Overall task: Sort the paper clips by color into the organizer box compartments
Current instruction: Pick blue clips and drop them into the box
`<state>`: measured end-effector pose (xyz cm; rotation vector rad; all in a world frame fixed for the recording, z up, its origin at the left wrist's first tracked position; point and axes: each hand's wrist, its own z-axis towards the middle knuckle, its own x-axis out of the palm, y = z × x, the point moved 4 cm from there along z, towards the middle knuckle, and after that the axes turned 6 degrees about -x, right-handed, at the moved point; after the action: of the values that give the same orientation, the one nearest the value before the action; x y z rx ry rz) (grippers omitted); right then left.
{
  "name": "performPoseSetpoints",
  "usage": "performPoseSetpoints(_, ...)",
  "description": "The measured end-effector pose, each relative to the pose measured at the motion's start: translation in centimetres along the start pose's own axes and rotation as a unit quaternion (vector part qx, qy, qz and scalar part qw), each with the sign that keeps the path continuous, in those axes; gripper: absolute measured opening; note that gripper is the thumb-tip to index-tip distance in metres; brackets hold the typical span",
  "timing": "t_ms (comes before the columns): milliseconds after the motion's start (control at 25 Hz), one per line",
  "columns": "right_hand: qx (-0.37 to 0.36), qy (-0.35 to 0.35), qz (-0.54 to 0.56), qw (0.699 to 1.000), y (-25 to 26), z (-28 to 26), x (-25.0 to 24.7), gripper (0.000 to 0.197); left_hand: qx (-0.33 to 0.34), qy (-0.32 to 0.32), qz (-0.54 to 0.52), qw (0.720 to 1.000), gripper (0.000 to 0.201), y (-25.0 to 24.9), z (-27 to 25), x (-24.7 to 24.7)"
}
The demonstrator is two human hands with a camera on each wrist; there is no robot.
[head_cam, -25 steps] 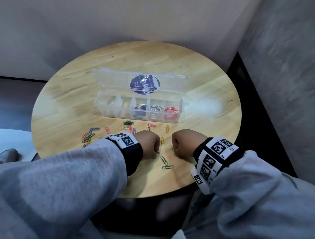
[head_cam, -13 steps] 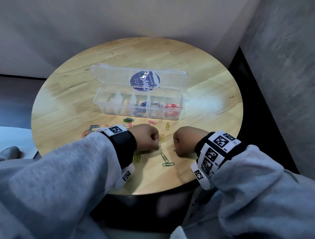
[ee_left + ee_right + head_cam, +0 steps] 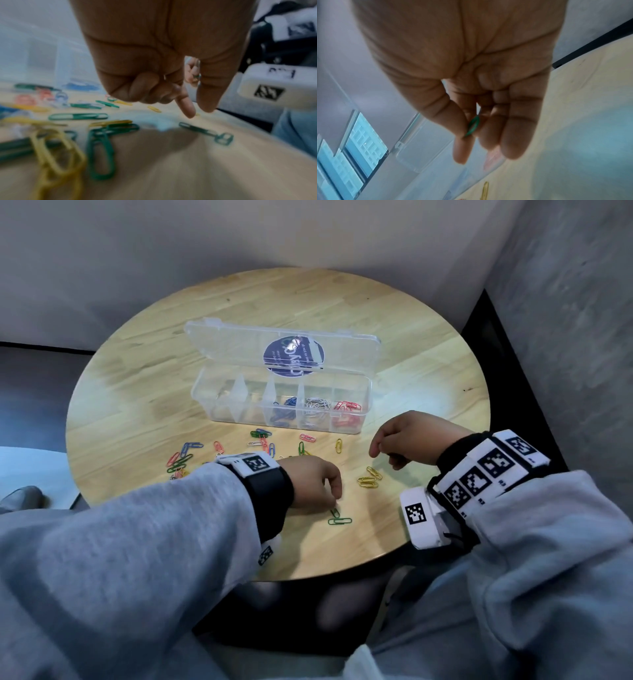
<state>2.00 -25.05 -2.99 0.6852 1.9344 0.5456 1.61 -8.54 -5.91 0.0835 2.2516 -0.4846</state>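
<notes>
Green paper clip (image 3: 473, 126) pinched in the right hand (image 3: 406, 440), up off the round wooden table (image 3: 137, 405) — just at five o'clock of the clear organizer box (image 3: 284, 405), lid open. Left hand (image 3: 313, 484), fingers curled down, index fingertip at a pair of green clips (image 3: 337, 518) on the wood; whether it touches them I cannot tell. Loose clips (image 3: 260, 440) lie scattered at the box's six to seven o'clock.

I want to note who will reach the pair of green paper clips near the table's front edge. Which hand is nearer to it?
Left. The left hand has its fingertips just above the pair of green paper clips; the right hand is raised farther back, nearer the organizer box.
</notes>
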Motion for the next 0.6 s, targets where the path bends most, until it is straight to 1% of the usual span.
performPoseSetpoints(40,0.010,-0.003,0.031,0.999,-0.2,0.1,-0.1,0.025,0.013,-0.016,0.058,0.998,0.009,-0.2,-0.1,0.2)
performPoseSetpoints(80,0.015,0.002,0.067,0.998,-0.3,0.3,0.1,0.026,0.024,-0.024,0.089,0.995,0.009,-0.4,-0.1,0.4)
performPoseSetpoints(160,0.016,0.029,0.126,0.991,-0.2,0.5,0.9,0.025,0.036,-0.027,0.124,0.991,0.006,-0.7,0.2,0.7)
performPoseSetpoints(200,0.011,0.048,0.131,0.990,-0.1,0.6,1.4,0.023,0.034,-0.023,0.138,0.990,0.006,-0.7,0.3,0.8)
performPoseSetpoints(240,0.000,0.066,0.110,0.992,0.1,0.6,1.8,0.019,0.028,-0.018,0.147,0.989,0.007,-0.7,0.4,0.8)
performPoseSetpoints(320,-0.036,0.105,-0.003,0.994,0.5,0.6,2.6,0.011,0.009,-0.006,0.134,0.991,0.005,-0.1,0.5,0.6)
performPoseSetpoints(360,-0.058,0.126,-0.070,0.988,0.7,0.4,3.3,0.009,-0.001,0.000,0.111,0.994,0.008,0.3,0.4,0.3)
performPoseSetpoints(440,-0.096,0.156,-0.179,0.967,1.4,0.1,4.7,0.009,-0.018,0.011,0.044,0.999,0.015,1.6,0.4,-0.6)
performPoseSetpoints(520,-0.108,0.175,-0.228,0.952,1.9,0.0,6.0,0.014,-0.028,0.022,-0.067,0.997,0.022,2.8,-0.1,-2.0)
performPoseSetpoints(560,-0.107,0.185,-0.242,0.947,1.9,0.1,6.5,0.016,-0.028,0.024,-0.142,0.989,0.027,3.3,-0.4,-2.5)
performPoseSetpoints(600,-0.108,0.194,-0.255,0.941,2.1,0.2,7.0,0.018,-0.029,0.022,-0.224,0.974,0.030,3.8,-0.6,-3.0)
